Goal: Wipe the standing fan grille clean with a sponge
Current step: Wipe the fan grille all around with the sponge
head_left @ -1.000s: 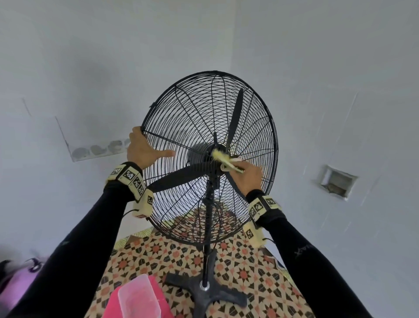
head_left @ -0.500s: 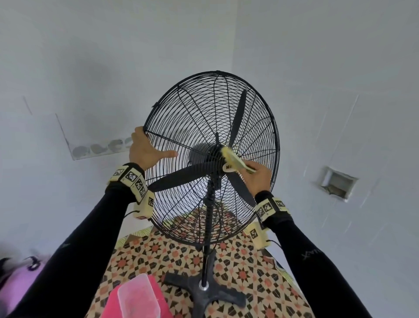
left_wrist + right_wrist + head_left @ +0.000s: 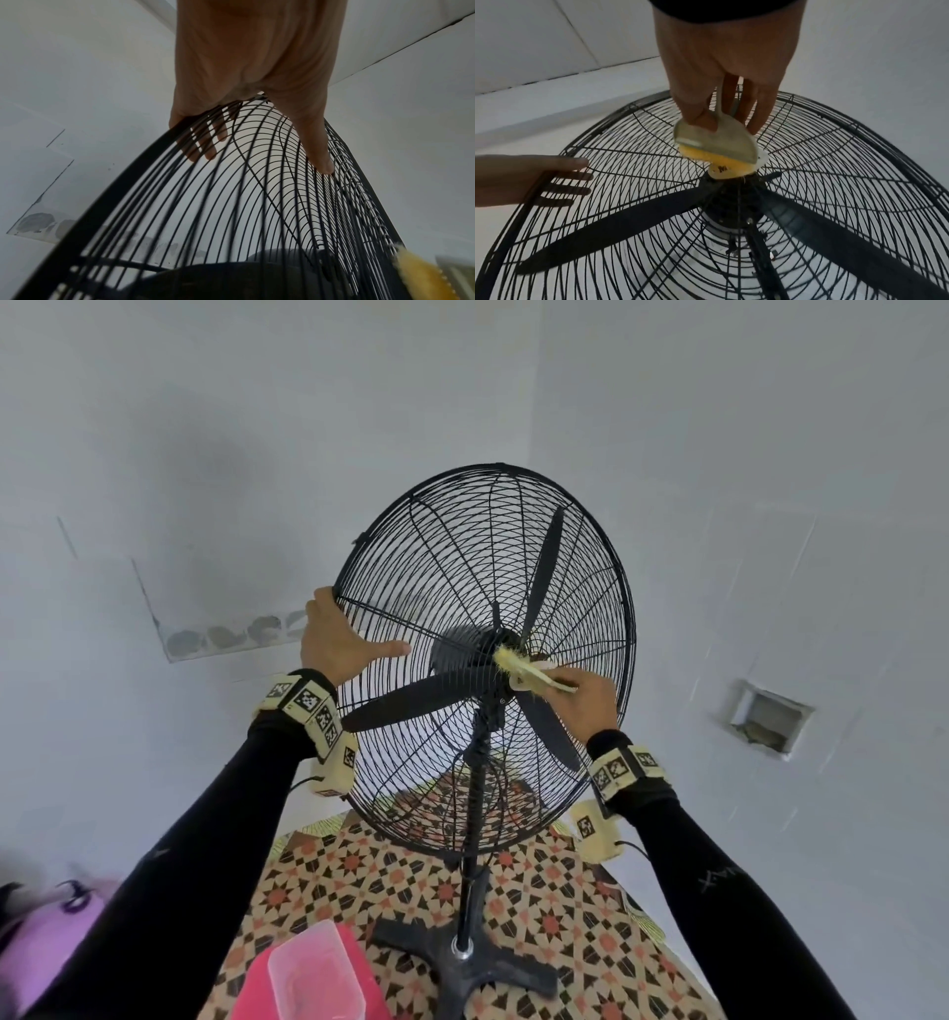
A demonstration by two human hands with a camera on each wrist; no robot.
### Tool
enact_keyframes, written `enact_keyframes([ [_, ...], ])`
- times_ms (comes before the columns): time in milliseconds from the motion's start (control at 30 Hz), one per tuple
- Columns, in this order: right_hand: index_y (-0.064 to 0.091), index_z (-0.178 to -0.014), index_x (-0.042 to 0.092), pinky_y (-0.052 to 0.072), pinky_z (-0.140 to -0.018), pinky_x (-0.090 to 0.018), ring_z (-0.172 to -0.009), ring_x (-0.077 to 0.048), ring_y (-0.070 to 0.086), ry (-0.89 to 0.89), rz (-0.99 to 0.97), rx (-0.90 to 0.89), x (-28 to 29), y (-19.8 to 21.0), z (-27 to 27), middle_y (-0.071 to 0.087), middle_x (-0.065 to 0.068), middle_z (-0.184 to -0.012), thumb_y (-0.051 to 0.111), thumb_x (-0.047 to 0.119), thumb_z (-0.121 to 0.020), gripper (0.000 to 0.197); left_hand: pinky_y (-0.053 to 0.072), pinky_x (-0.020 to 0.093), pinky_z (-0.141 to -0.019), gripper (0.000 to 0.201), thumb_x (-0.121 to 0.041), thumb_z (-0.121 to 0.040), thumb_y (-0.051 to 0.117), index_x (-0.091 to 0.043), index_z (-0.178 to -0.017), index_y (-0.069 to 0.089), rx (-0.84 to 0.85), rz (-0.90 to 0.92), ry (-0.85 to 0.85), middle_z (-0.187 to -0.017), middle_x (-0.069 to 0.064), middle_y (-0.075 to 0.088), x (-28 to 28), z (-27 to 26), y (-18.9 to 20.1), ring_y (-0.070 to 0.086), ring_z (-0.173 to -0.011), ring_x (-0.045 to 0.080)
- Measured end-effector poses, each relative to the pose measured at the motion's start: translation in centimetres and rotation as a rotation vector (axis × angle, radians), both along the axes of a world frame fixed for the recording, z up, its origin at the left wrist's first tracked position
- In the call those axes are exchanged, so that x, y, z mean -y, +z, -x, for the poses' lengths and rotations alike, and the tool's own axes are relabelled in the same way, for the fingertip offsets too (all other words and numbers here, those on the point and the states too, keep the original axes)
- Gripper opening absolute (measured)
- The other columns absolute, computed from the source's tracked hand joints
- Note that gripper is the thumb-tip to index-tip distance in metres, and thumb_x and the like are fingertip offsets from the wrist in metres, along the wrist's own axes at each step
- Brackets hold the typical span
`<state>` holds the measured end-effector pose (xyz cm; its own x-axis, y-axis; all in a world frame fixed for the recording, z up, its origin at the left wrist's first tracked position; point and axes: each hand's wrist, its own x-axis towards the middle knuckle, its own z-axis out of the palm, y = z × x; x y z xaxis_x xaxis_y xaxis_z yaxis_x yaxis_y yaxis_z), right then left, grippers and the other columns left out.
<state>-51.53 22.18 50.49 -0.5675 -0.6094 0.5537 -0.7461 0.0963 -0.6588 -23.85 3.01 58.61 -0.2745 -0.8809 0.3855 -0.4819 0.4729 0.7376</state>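
Observation:
A black standing fan with a round wire grille (image 3: 462, 546) stands in a white corner, its three blades still. My left hand (image 3: 339, 642) grips the grille's left rim, fingers behind the wires and thumb (image 3: 318, 154) lying across the front. My right hand (image 3: 585, 703) grips a yellow sponge (image 3: 518, 667) on a pale plastic handle (image 3: 721, 140). The sponge (image 3: 721, 164) presses on the grille's centre, over the hub. In the left wrist view the sponge (image 3: 426, 276) shows at the lower right.
The fan's cross-shaped base (image 3: 462, 963) rests on a patterned mat (image 3: 565, 916). A clear plastic tub (image 3: 313, 973) sits on a pink box (image 3: 246, 994) near my feet. A purple bag (image 3: 46, 927) lies at the lower left. A recessed wall box (image 3: 765, 724) is on the right wall.
My right hand has slid slightly right and down along the grille with the sponge staying by the hub. The left hand has kept its hold on the rim.

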Motion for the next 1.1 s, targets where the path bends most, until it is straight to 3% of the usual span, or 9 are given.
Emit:
enact_keyframes([
  [100,0.078,-0.104,0.024,0.058,-0.068,-0.02,-0.075,-0.004,0.068,0.012,0.066,-0.022,-0.3,1.9,-1.1,0.074,0.013,-0.088,0.078,0.041,-0.087,0.024,0.046,0.054,-0.111,0.132,-0.062,-0.053,0.096,-0.01,-0.152,0.026,0.005,0.01,-0.009,-0.149,0.015,0.04,0.0,-0.1,-0.3,0.045,-0.137,0.037],
  [233,0.067,-0.105,0.015,0.054,-0.069,-0.009,-0.083,-0.005,0.067,0.149,0.111,-0.124,0.4,6.4,-6.6,0.071,0.007,-0.101,0.08,0.018,-0.085,0.024,0.047,0.053,-0.109,0.125,-0.066,-0.054,0.094,-0.019,-0.151,0.032,-0.082,0.043,-0.096,-0.145,0.01,0.049,-0.1,-0.7,-1.0,0.051,-0.129,0.029],
  [367,0.066,-0.121,0.015,0.06,-0.073,-0.022,-0.087,-0.01,0.071,0.301,0.13,-0.271,2.7,12.0,-13.4,0.074,-0.005,-0.11,0.074,0.018,-0.091,0.031,0.045,0.05,-0.111,0.121,-0.063,-0.061,0.093,-0.023,-0.155,0.029,-0.133,0.018,-0.178,-0.148,0.005,0.055,-0.1,-1.7,-1.6,0.054,-0.132,0.026],
  [467,0.07,-0.123,0.013,0.054,-0.067,-0.018,-0.07,-0.009,0.063,0.298,0.137,-0.456,5.6,16.0,-17.4,0.075,-0.003,-0.097,0.069,0.027,-0.095,0.031,0.046,0.05,-0.111,0.117,-0.061,-0.064,0.092,-0.023,-0.156,0.029,-0.154,0.01,-0.214,-0.147,0.003,0.054,0.1,-2.2,-2.2,0.055,-0.131,0.025],
  [567,0.069,-0.122,0.014,0.056,-0.072,-0.027,-0.069,-0.012,0.063,0.368,0.073,-0.608,9.1,18.9,-20.2,0.075,-0.003,-0.089,0.063,0.03,-0.1,0.029,0.045,0.043,-0.111,0.109,-0.053,-0.07,0.092,-0.023,-0.155,0.031,-0.196,-0.003,-0.228,-0.145,0.001,0.055,0.1,-2.4,-2.9,0.055,-0.129,0.024],
  [667,0.064,-0.121,0.009,0.053,-0.069,-0.038,-0.065,-0.022,0.058,0.38,-0.145,-0.754,11.3,20.1,-21.0,0.069,-0.007,-0.08,0.055,0.036,-0.103,0.033,0.045,0.044,-0.112,0.107,-0.049,-0.072,0.093,-0.021,-0.155,0.031,-0.223,-0.016,-0.246,-0.147,0.004,0.055,0.3,-2.5,-3.4,0.055,-0.131,0.025],
  [867,0.057,-0.092,0.011,0.049,-0.056,-0.035,-0.059,-0.019,0.047,0.364,-0.349,-0.851,11.1,22.5,-19.8,0.055,-0.005,-0.077,0.061,0.043,-0.093,0.032,0.041,0.042,-0.115,0.11,-0.05,-0.071,0.093,-0.021,-0.157,0.03,-0.244,-0.014,-0.29,-0.152,0.002,0.052,0.9,-2.6,-4.1,0.05,-0.137,0.022],
  [1033,0.063,-0.123,0.015,0.055,-0.065,-0.032,-0.06,-0.014,0.059,0.465,-0.287,-0.842,10.8,21.7,-20.2,0.069,-0.003,-0.082,0.054,0.046,-0.102,0.038,0.041,0.044,-0.114,0.108,-0.052,-0.072,0.092,-0.018,-0.155,0.031,-0.231,-0.025,-0.279,-0.151,0.004,0.051,0.8,-2.4,-4.0,0.05,-0.136,0.024],
  [1100,0.063,-0.114,0.012,0.053,-0.063,-0.036,-0.06,-0.02,0.057,0.461,-0.324,-0.881,10.5,21.3,-20.1,0.066,-0.006,-0.075,0.058,0.042,-0.099,0.033,0.043,0.048,-0.114,0.109,-0.055,-0.071,0.092,-0.019,-0.154,0.031,-0.23,-0.03,-0.282,-0.151,0.003,0.051,0.9,-2.5,-4.2,0.051,-0.135,0.024],
])
